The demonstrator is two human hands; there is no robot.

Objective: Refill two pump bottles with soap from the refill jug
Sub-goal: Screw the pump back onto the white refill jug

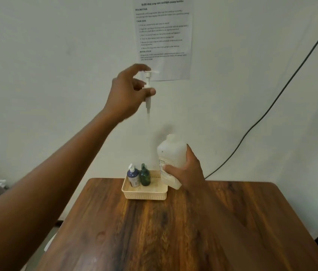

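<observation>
My left hand holds a white pump head by its collar, raised high in front of the wall, its dip tube hanging down. Below it my right hand grips a white refill jug with an open neck, tilted slightly and lifted just above the table's far edge. A blue pump bottle with a white pump and a dark green bottle stand upright side by side in a cream basket.
The wooden table stretches toward me in front of the basket. A printed sheet hangs on the white wall, and a black cable runs diagonally down the wall at right.
</observation>
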